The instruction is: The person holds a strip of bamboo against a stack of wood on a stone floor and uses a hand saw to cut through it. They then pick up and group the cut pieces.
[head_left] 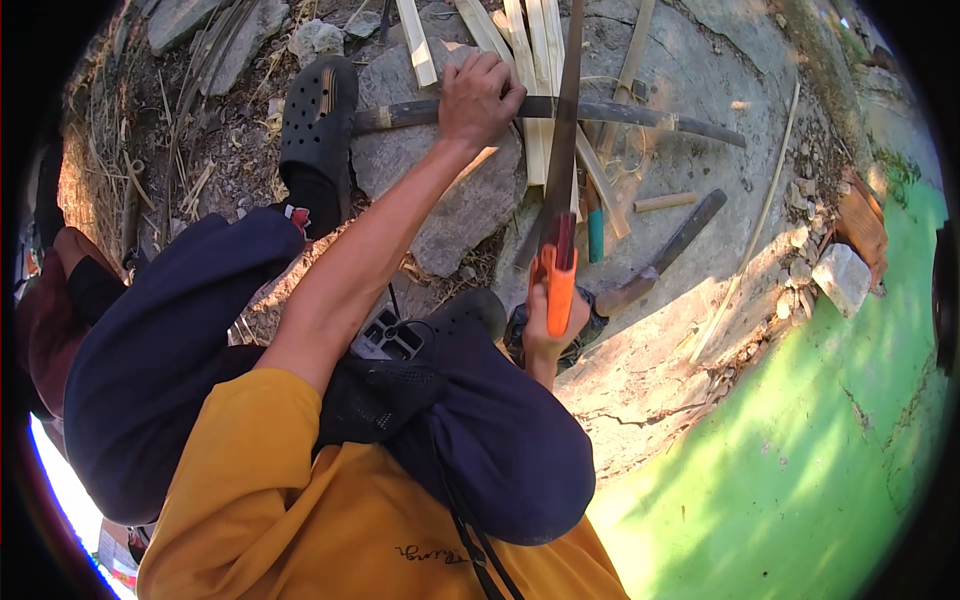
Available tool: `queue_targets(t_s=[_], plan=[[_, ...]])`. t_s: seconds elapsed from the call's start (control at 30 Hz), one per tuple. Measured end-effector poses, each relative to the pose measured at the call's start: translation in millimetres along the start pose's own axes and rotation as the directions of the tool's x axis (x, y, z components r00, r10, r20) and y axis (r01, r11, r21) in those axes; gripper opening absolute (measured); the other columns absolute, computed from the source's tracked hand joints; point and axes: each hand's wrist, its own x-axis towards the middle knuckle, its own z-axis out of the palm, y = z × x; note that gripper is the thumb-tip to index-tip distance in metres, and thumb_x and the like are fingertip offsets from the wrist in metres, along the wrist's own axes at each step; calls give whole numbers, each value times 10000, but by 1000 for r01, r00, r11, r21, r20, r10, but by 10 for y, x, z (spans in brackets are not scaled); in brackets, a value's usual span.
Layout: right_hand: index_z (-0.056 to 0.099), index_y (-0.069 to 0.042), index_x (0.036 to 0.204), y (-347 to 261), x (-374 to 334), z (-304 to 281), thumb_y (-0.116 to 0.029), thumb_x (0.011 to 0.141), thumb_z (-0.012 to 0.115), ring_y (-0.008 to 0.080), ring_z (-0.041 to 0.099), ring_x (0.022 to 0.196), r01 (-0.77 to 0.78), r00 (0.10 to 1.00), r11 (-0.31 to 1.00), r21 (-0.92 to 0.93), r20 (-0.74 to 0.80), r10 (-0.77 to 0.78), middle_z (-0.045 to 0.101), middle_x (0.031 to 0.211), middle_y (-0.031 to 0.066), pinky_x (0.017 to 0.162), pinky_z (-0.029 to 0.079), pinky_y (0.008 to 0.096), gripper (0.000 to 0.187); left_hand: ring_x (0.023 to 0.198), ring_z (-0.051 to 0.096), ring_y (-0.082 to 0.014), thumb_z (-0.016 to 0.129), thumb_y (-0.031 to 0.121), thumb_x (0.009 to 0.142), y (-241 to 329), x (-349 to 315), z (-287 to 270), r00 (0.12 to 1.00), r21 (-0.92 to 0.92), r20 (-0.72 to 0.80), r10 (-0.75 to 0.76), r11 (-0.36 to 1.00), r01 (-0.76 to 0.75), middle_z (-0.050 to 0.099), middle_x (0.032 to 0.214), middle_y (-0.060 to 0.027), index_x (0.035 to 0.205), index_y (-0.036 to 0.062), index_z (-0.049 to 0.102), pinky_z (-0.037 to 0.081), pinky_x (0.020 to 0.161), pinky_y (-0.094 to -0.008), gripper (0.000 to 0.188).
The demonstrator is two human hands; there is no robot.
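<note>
My left hand (482,100) is closed over a dark bamboo pole (620,113) that lies crosswise over a flat stone and some pale split strips. In my right hand (548,325) is the orange handle of a hand saw (562,295). Its long blade points away from me and crosses the pole just right of my left hand. From this angle I cannot tell how deep the teeth sit in the pole. My black clog (318,120) is by the pole's left end.
Pale split strips (540,60) lie beyond the pole. A teal-handled tool (595,236) and a long dark blade with a wooden handle (685,235) rest near the saw. Rubble and a white stone block (842,279) border green ground at right. Maroon clothing (45,330) shows at far left.
</note>
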Motion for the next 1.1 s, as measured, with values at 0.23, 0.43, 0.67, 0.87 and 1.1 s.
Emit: queue_targets(t_s=[0.23, 0.43, 0.67, 0.87, 1.1], plan=[[701, 83, 1153, -72, 360, -109, -36, 862, 618, 125, 632, 690, 57, 963, 946, -320, 266, 32, 712, 830, 105, 667, 503, 275, 325, 918, 582, -253, 674, 213, 844, -37, -113, 17, 1000, 9, 4, -15, 1000, 15, 578, 874, -72, 806, 81, 612, 395, 791, -422, 151], [628, 149, 1240, -241, -251, -870, -78, 885, 568, 123, 563, 607, 92, 987, 905, -415, -83, -138, 645, 813, 90, 688, 535, 267, 426, 898, 581, -256, 652, 279, 904, 96, 117, -109, 998, -8, -59, -5, 1000, 5, 578, 900, -57, 820, 81, 599, 374, 779, -417, 222], [631, 53, 1203, 43, -355, -1620, -112, 886, 640, 339, 682, 691, -132, 937, 632, -764, -305, -173, 671, 787, 188, 660, 530, 404, 358, 1069, 555, -300, 725, 468, 860, 139, 0, -215, 911, -3, 365, 193, 979, -206, 614, 1039, -105, 1011, 49, 643, 439, 918, -439, 452], [610, 52, 1274, 99, -343, -1805, -170, 838, 757, 409, 708, 880, -112, 953, 687, -718, -273, -130, 704, 956, 223, 777, 552, 454, 511, 981, 626, -403, 645, 382, 956, 224, 158, -461, 816, -27, 570, 98, 994, -101, 607, 1046, -187, 1056, 3, 555, 506, 837, -499, 402], [588, -32, 1272, -239, -39, -1719, -271, 738, 868, 414, 576, 1135, -197, 966, 452, -870, -94, 241, 542, 1229, 194, 965, 476, 495, 648, 919, 616, -463, 539, 350, 1048, 448, 559, -1038, 807, -243, 496, 319, 944, -224, 597, 890, -255, 1014, -21, 529, 467, 788, -520, 373]])
